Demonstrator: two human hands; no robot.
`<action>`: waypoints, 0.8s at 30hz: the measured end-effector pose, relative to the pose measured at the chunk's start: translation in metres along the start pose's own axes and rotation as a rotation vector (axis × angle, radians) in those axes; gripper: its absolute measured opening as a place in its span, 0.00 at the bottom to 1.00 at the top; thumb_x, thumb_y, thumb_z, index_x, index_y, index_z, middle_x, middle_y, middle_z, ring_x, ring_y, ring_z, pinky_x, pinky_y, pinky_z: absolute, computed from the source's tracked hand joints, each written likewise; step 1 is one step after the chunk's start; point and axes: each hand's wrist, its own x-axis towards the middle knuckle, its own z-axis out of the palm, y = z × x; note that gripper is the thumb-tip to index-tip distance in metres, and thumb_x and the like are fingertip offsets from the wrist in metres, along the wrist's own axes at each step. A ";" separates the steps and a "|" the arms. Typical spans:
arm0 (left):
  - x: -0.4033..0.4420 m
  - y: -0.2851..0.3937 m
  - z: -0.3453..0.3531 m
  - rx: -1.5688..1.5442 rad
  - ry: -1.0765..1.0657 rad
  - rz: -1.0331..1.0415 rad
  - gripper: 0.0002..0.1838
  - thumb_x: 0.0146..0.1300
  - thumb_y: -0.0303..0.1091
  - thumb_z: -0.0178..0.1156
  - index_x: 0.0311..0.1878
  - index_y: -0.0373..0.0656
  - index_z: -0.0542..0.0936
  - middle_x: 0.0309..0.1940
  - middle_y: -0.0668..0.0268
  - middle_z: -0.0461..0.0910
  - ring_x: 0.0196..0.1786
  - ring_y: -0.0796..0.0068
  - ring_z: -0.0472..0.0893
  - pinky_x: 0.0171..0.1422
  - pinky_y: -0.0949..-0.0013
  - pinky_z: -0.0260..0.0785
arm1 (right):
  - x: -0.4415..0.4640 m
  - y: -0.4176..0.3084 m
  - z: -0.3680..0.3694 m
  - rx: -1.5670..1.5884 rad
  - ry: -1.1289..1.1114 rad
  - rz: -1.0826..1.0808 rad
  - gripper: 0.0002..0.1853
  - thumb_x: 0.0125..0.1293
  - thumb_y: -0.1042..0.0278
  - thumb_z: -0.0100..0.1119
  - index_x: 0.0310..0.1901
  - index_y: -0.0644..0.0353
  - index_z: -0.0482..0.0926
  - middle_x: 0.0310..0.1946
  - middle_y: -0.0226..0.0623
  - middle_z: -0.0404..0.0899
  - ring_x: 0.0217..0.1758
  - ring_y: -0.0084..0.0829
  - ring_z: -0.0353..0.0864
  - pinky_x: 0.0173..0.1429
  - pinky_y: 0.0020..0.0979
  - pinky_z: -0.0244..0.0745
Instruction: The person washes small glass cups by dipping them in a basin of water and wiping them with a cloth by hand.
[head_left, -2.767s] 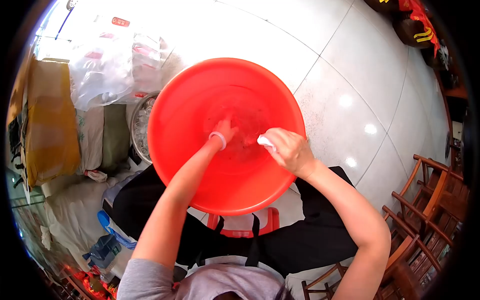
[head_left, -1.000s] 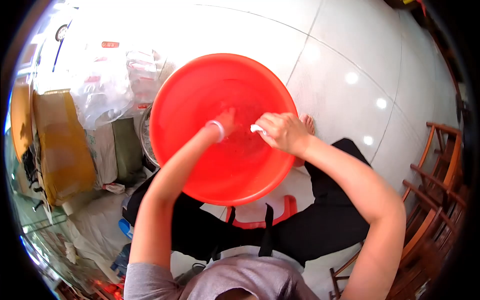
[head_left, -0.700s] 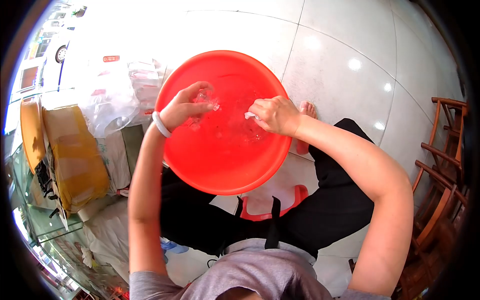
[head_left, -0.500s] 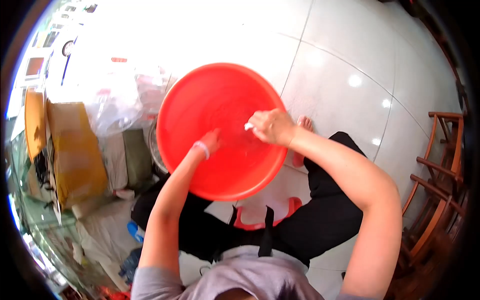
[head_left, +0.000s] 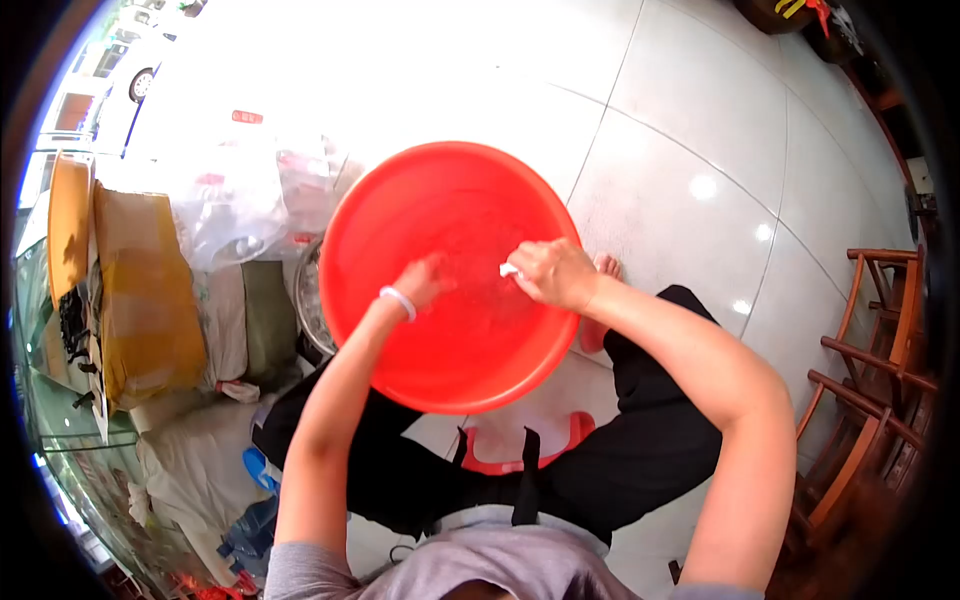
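Observation:
A large round red basin (head_left: pixel 450 385) sits in front of me, between my knees. My left hand (head_left: pixel 424 282), with a pale band (head_left: pixel 398 300) on the wrist, reaches into its left half. Its fingers look stretched and apart, though blurred, and I see nothing in them. Over the basin's right side, my right hand (head_left: pixel 556 275) is closed, its fingers curled around a small white thing (head_left: pixel 509 270) that pokes out on the left. What this white thing is I cannot make out. The basin's middle looks hazy, perhaps with water.
On the left stand a yellow taped box (head_left: pixel 150 295), clear plastic bags (head_left: pixel 235 205) and a metal bowl (head_left: pixel 308 300) partly behind the basin. Wooden chairs (head_left: pixel 880 350) line the right. A red stool (head_left: pixel 480 463) is below me, on pale floor tiles (head_left: pixel 690 150).
The view has shifted slightly, so the basin appears lower and a little further right. My left fingers have moved a little and look more blurred. My right hand still grips the small white thing.

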 end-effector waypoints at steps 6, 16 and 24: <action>-0.011 0.040 -0.084 -2.022 -0.582 -0.202 0.18 0.58 0.32 0.56 0.52 0.40 0.71 0.38 0.61 0.79 0.32 0.68 0.78 0.33 0.76 0.68 | -0.002 -0.011 -0.015 0.039 -0.057 0.057 0.05 0.52 0.67 0.56 0.26 0.57 0.72 0.25 0.36 0.75 0.29 0.37 0.79 0.31 0.36 0.76; -0.022 0.074 -0.089 -2.421 -0.389 -0.174 0.22 0.64 0.50 0.46 0.44 0.39 0.74 0.37 0.57 0.76 0.30 0.70 0.71 0.29 0.71 0.63 | -0.001 -0.011 -0.010 -0.009 -0.026 0.017 0.06 0.55 0.64 0.55 0.27 0.57 0.73 0.24 0.36 0.75 0.28 0.36 0.79 0.30 0.36 0.75; -0.055 0.093 -0.116 -2.492 -0.030 -0.611 0.16 0.63 0.47 0.49 0.37 0.42 0.74 0.34 0.56 0.77 0.34 0.63 0.77 0.41 0.59 0.71 | 0.008 -0.028 -0.029 0.212 0.133 0.146 0.12 0.61 0.57 0.54 0.36 0.56 0.78 0.32 0.36 0.74 0.30 0.36 0.78 0.32 0.34 0.73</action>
